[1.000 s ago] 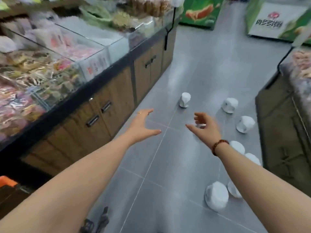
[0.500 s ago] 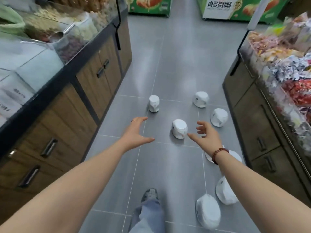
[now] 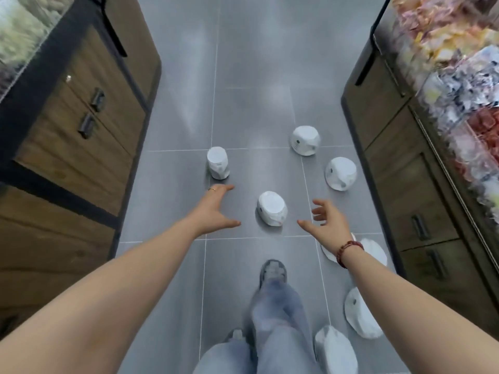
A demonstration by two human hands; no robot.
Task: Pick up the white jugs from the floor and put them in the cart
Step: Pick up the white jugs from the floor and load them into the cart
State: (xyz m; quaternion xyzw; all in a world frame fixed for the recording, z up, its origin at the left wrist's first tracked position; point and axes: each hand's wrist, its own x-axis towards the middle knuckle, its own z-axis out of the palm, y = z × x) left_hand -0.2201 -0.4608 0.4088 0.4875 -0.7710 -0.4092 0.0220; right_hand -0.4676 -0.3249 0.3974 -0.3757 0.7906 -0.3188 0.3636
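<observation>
Head view: my left hand (image 3: 216, 209) was spread wide, fingers straight, holding nothing. My right hand (image 3: 328, 222) was open too, fingers loosely bent, empty. Both hung over the grey tiled floor (image 3: 243, 103), one on each side of the nearest jug (image 3: 271, 207), neither touching it. That jug lay tipped on the tiles, just ahead of my shoe (image 3: 272, 271).

More jugs were scattered around: left jug (image 3: 217, 163) beyond my left fingers, far jug (image 3: 305, 140) and right jug (image 3: 340, 172) further off. A half-hidden jug (image 3: 375, 252) lay behind my right wrist, with a low jug (image 3: 361, 315) and a bottom jug (image 3: 334, 349) by my right leg. Cart not in view.

The jugs looked white, squat and rounded, with small dark marks. Handles and caps were too blurred to tell. I judged them stiff-walled and smooth, maybe slippery, weight unclear. Best hold: palms on both flanks.
</observation>
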